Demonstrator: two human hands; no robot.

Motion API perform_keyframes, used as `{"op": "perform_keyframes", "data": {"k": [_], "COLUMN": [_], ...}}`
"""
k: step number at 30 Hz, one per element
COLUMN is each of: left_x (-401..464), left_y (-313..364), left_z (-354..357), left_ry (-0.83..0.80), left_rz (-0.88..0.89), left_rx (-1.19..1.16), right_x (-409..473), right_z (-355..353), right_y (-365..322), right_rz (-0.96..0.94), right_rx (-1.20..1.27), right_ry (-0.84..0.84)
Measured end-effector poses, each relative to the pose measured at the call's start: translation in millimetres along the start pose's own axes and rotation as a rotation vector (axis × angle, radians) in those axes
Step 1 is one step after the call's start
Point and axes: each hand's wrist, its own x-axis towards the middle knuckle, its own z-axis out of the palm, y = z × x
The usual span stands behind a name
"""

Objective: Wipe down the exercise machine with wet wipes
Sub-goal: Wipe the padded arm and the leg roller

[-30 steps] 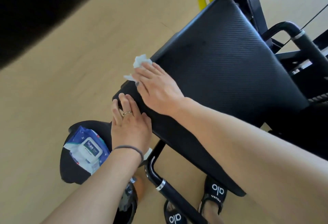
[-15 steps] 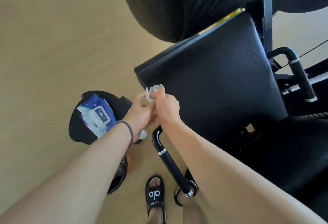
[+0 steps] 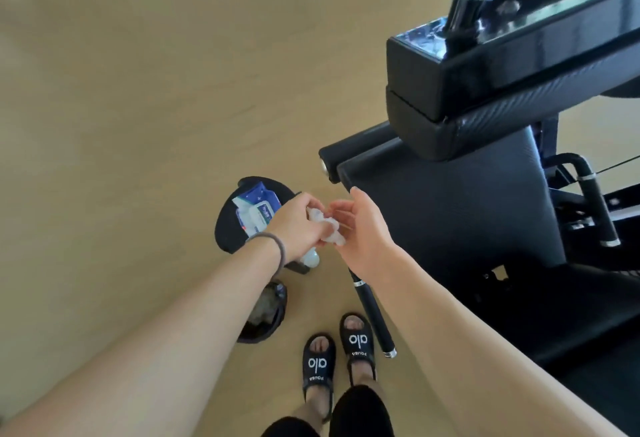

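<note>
2 hands meet over the floor: the left hand (image 3: 294,225) grips the crumpled white wet wipe (image 3: 327,229), the right hand (image 3: 363,236) loosely open at its 3 o'clock edge. The black padded exercise machine seat (image 3: 450,204) lies at 2 o'clock. A careless handover could drop the wipe onto the floor.

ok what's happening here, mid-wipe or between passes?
Between passes, it seems. The person stands beside the black exercise machine, and neither hand touches it. The left hand grips a crumpled white wet wipe, with the right hand right against it, fingers loose. The wipes pack lies on a small black stool; a black bin sits by the feet.
</note>
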Motion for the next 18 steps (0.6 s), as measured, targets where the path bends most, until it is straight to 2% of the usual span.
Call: {"op": "perform_keyframes", "data": {"k": [3, 7, 10, 13, 18], "left_x": [-13.3, -18.7, -11.6, 0.8, 41.6], "left_y": [11.1, 25.4, 35.6, 36.0, 3.6], "left_z": [-22.8, -42.4, -63.9, -97.2, -183.1], "left_ry": [0.056, 0.067, 0.004, -0.031, 0.041], "left_rz": [-0.023, -0.111, -0.143, -0.069, 0.155], "left_rx": [0.019, -0.290, -0.364, -0.278, 0.129], "right_x": [-21.2, -35.6, -28.0, -10.5, 22.4], "right_z": [19.1, 55.2, 75.9, 102.0, 184.8], "right_y": [-5.0, -14.7, -20.5, -21.5, -12.4], "right_rz": [-0.040, -0.168, -0.259, -0.275, -0.110], "right_rx": [-0.130, -0.492, -0.559, -0.516, -0.125], "right_ry": [-0.044, -0.077, -0.024, -0.032, -0.140]}}
